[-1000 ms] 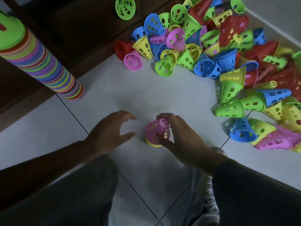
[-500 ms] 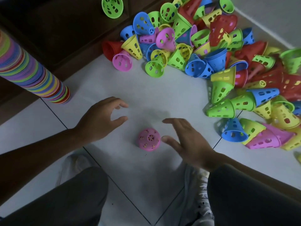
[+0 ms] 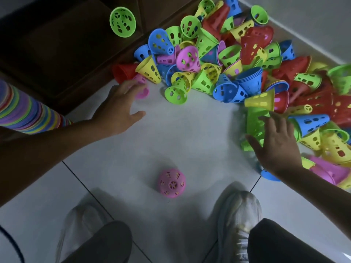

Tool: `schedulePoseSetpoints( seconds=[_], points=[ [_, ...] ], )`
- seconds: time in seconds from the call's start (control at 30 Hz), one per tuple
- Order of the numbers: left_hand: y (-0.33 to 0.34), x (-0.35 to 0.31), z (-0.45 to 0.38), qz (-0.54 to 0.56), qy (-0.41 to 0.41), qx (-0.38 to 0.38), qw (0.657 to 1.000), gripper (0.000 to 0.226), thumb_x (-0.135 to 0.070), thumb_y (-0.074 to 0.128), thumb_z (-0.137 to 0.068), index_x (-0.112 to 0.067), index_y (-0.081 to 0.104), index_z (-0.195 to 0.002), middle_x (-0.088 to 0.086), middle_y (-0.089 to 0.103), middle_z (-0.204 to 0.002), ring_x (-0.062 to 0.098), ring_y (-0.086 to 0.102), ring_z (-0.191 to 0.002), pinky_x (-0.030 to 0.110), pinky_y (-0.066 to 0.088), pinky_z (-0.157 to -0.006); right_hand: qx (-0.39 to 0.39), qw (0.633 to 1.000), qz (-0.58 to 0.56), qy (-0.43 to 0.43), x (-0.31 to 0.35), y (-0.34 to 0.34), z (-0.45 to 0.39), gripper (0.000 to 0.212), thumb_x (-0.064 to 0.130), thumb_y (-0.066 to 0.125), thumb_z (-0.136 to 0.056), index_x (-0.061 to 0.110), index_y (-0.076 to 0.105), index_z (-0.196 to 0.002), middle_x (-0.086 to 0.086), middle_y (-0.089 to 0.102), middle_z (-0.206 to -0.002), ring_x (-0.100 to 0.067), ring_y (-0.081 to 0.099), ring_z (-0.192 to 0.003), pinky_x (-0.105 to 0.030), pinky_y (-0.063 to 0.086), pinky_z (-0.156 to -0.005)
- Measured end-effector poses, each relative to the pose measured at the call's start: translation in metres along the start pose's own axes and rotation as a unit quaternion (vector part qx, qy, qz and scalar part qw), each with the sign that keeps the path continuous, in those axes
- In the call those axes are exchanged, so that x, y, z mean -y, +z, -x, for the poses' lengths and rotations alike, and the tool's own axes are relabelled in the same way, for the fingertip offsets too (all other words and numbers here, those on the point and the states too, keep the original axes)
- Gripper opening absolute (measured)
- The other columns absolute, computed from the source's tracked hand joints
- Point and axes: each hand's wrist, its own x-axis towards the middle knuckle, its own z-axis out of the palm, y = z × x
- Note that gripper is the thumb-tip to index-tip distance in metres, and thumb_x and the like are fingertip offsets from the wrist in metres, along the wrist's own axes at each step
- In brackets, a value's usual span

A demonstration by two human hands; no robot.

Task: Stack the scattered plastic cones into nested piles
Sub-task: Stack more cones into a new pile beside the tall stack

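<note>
A small nested pile topped by a pink cone (image 3: 171,183) stands upright on the floor between my feet. A big heap of scattered cones (image 3: 237,63) in several colours fills the upper right. My left hand (image 3: 119,109) stretches to the heap's left edge, its fingertips lying over a pink cone (image 3: 142,92) on its side. My right hand (image 3: 275,143) is spread with straight fingers over a green cone (image 3: 253,124) lying at the heap's near edge. Neither hand holds anything.
A tall multicoloured stack of nested cones (image 3: 24,112) leans in from the left edge. Dark wooden furniture (image 3: 57,54) runs along the top left, with one green cone (image 3: 122,22) on it. My two shoes (image 3: 238,215) are at the bottom.
Both hands have let go of the pink-topped pile and moved away from it toward the heap, the left to the pink cone, the right to the green cone.
</note>
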Motion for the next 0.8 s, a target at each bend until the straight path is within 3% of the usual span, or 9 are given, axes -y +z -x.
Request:
schedulePoseSetpoints(
  seconds=[0.13, 0.3, 0.43, 0.53, 0.63, 0.8],
  points=[
    [0.001, 0.010, -0.029, 0.000, -0.031, 0.005, 1.000, 0.084, -0.030, 0.081, -0.082, -0.024, 0.036, -0.153, 0.010, 0.034, -0.152, 0.039, 0.039, -0.135, 0.051, 0.039, -0.110, 0.041, 0.998, -0.032, 0.040, -0.001, 0.008, -0.002, 0.070, 0.050, 0.054, -0.094, 0.012, 0.034, -0.150, -0.019, 0.031, -0.154, -0.041, 0.032, -0.138, -0.058, 0.040, -0.106],
    [0.005, 0.025, -0.044, -0.040, -0.041, 0.023, 0.998, 0.066, -0.042, 0.076, -0.083, -0.028, 0.047, -0.140, 0.009, 0.045, -0.141, 0.040, 0.047, -0.123, 0.050, 0.043, -0.102, 0.066, 0.993, -0.070, 0.065, -0.004, 0.014, -0.007, 0.078, 0.048, 0.056, -0.095, 0.016, 0.020, -0.158, -0.015, 0.028, -0.156, -0.037, 0.030, -0.141, -0.057, 0.043, -0.102],
    [0.010, 0.023, -0.042, 0.013, -0.070, 0.028, 0.997, 0.044, -0.053, 0.075, -0.079, -0.034, 0.049, -0.110, 0.007, 0.048, -0.125, 0.034, 0.051, -0.113, 0.049, 0.049, -0.093, 0.066, 0.990, -0.104, 0.063, -0.005, 0.017, -0.007, 0.071, 0.042, 0.060, -0.095, 0.013, 0.031, -0.153, -0.016, 0.041, -0.141, -0.038, 0.042, -0.129, -0.053, 0.045, -0.099],
    [0.016, 0.016, -0.034, 0.013, -0.079, 0.008, 0.997, 0.047, -0.039, 0.083, -0.077, -0.024, 0.045, -0.098, 0.009, 0.049, -0.112, 0.033, 0.053, -0.098, 0.042, 0.046, -0.080, 0.060, 0.988, -0.129, 0.067, -0.004, 0.018, -0.005, 0.057, 0.044, 0.060, -0.093, 0.015, 0.042, -0.139, -0.014, 0.050, -0.127, -0.037, 0.050, -0.119, -0.050, 0.048, -0.094],
    [0.016, 0.011, -0.022, -0.005, -0.085, 0.001, 0.996, 0.056, -0.028, 0.089, -0.072, -0.021, 0.040, -0.096, 0.010, 0.052, -0.104, 0.030, 0.054, -0.087, 0.037, 0.039, -0.068, 0.055, 0.984, -0.150, 0.079, -0.001, 0.021, -0.005, 0.045, 0.041, 0.062, -0.093, 0.015, 0.047, -0.126, -0.014, 0.054, -0.122, -0.037, 0.052, -0.113, -0.047, 0.046, -0.093],
    [0.011, -0.005, 0.011, 0.082, -0.148, -0.001, 0.986, 0.063, -0.033, 0.089, -0.072, -0.021, 0.041, -0.111, 0.002, 0.055, -0.110, 0.021, 0.057, -0.094, 0.031, 0.044, -0.068, 0.062, 0.980, -0.173, 0.078, 0.005, 0.020, -0.002, 0.044, 0.040, 0.067, -0.093, 0.012, 0.049, -0.123, -0.013, 0.055, -0.120, -0.033, 0.052, -0.110, -0.040, 0.042, -0.088]
  ],
)
